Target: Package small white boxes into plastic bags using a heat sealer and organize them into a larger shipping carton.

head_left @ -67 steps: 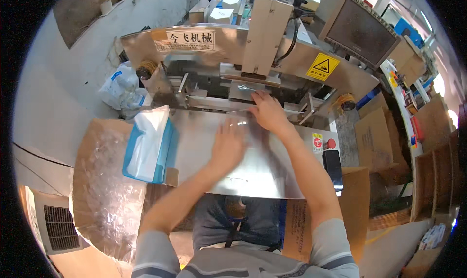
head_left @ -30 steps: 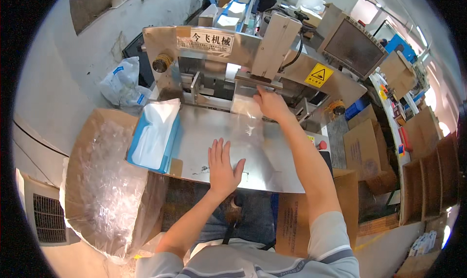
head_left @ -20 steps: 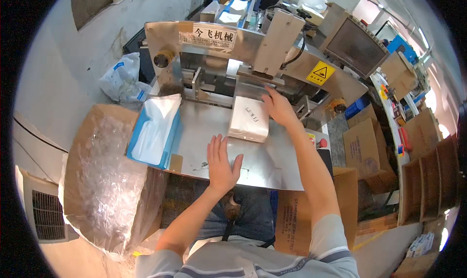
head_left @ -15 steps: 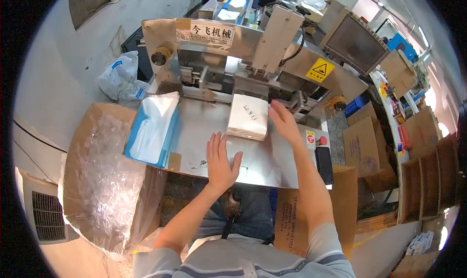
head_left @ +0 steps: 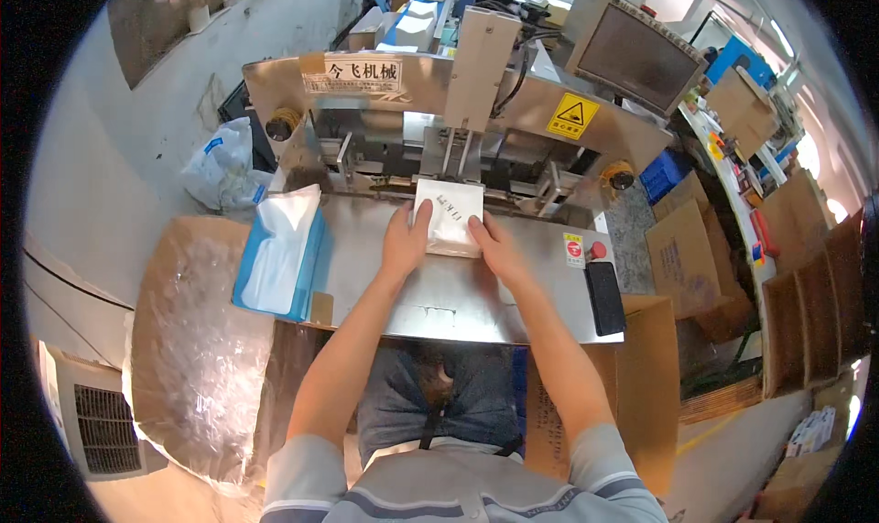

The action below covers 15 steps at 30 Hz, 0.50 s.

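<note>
Left hand (head_left: 406, 241) and right hand (head_left: 492, 248) are flanking a white packet (head_left: 448, 217) lying at 12 o'clock on the steel worktop (head_left: 430, 294), each grip open-fingered, pressing its sides.

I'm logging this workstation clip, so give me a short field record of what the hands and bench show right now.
left hand: flat against the white packet's left edge
right hand: on the packet's right edge
white packet: lying on the steel table, at the machine's mouth
tissue stack: in blue wrap, left of the hands
black phone: at the table's right edge
</note>
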Motion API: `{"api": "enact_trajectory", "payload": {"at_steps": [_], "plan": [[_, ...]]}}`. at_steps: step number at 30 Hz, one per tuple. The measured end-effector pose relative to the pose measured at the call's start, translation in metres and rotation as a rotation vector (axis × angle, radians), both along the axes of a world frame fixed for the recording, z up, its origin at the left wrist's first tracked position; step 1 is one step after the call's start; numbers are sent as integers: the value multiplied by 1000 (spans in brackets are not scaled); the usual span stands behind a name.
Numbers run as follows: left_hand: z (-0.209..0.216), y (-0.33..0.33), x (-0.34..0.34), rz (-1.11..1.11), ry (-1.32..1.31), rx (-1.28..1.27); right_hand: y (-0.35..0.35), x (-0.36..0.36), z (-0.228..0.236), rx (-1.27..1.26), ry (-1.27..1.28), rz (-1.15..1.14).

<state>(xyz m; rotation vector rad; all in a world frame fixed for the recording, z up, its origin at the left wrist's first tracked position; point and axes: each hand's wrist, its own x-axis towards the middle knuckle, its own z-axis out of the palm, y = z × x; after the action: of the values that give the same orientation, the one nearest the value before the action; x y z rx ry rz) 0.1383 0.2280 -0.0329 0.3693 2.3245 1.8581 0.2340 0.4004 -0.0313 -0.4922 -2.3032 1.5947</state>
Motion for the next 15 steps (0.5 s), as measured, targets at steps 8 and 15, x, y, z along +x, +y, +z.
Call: {"api": "enact_trajectory", "payload": {"at_steps": [8,15], "plan": [[-2,9,14,37,-94,248,-17,26,8,-290,149,163],[26,-46,76,-184,134,284,3,88,41,-60,161,93]]}}
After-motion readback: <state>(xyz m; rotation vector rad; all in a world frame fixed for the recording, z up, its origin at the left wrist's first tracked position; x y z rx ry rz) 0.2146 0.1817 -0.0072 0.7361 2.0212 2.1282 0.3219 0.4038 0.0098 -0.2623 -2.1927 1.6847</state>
